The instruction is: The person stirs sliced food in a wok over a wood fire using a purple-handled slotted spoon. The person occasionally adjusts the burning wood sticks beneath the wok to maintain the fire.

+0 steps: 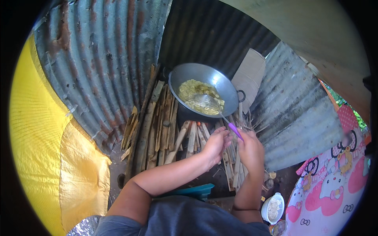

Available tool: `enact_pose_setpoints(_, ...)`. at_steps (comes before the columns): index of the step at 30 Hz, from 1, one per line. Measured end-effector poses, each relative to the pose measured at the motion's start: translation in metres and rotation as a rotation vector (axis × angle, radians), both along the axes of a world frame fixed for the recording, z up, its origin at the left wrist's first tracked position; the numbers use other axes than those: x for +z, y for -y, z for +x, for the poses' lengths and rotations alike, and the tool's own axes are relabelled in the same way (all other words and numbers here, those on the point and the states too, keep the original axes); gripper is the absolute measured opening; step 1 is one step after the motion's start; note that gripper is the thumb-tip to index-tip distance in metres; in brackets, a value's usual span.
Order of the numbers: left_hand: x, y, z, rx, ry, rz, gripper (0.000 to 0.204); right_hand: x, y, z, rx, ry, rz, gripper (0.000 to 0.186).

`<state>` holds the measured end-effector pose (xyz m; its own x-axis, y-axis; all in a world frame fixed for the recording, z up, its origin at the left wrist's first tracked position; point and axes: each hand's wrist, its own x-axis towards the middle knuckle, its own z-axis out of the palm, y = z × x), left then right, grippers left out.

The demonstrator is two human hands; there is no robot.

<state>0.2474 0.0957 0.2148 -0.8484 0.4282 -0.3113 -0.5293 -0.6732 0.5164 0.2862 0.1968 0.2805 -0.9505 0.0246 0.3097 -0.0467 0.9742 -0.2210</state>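
My right hand (251, 147) is closed round the purple handle (235, 131) of a wire whisk (204, 101). The whisk's metal head rests among pale yellow round slices (193, 86) in a shiny liquid. They lie in a wide metal wok (226, 84) with a dark loop handle on its right. Just left of the purple handle is my left hand (217, 145), its fingers loosely bent and apart, with nothing seen in it. Below the wok, firewood (191, 137) glows orange at its far ends.
Long wood strips (151, 126) lie left of the wok. Corrugated metal sheets (98, 59) stand around the fire, with cardboard (250, 74) behind the wok. At lower right are a white bowl (280, 196) and a patterned pink cloth (328, 192); yellow fabric (39, 149) hangs at left.
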Motion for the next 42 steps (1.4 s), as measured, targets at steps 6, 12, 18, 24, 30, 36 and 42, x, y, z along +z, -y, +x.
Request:
enact_pose_setpoints(6, -0.011, -0.021, 0.034, -0.266, 0.032, 0.130, 0.047, -0.008, 0.008, -0.008, -0.042, -0.063, -0.055, 0.031)
enact_pose_setpoints(12, -0.044, -0.027, 0.073, -0.766, 0.083, 0.221, 0.066, 0.007, 0.003, 0.005, -0.200, 0.022, 0.025, 0.029)
enact_pose_setpoints(18, -0.039, -0.022, 0.050, -0.817, 0.134, 0.087, 0.071, -0.002, 0.004, -0.004, -0.183, -0.012, 0.014, 0.029)
enact_pose_setpoints(24, -0.011, 0.000, 0.020, -0.665, 0.074, 0.197, 0.062, -0.003, -0.002, -0.006, -0.050, -0.079, -0.045, 0.028)
enact_pose_setpoints(30, 0.002, 0.012, -0.003, -0.281, 0.064, 0.130, 0.051, -0.024, -0.040, -0.057, -0.256, -0.055, -0.246, 0.032)
enact_pose_setpoints(36, 0.001, 0.013, -0.003, -0.140, 0.063, 0.037, 0.040, -0.075, -0.045, -0.098, -0.094, -0.026, -0.340, 0.035)
enact_pose_setpoints(42, -0.001, 0.026, -0.013, -0.007, 0.049, 0.024, 0.033, -0.067, -0.065, -0.110, -0.106, 0.013, -0.677, 0.036)
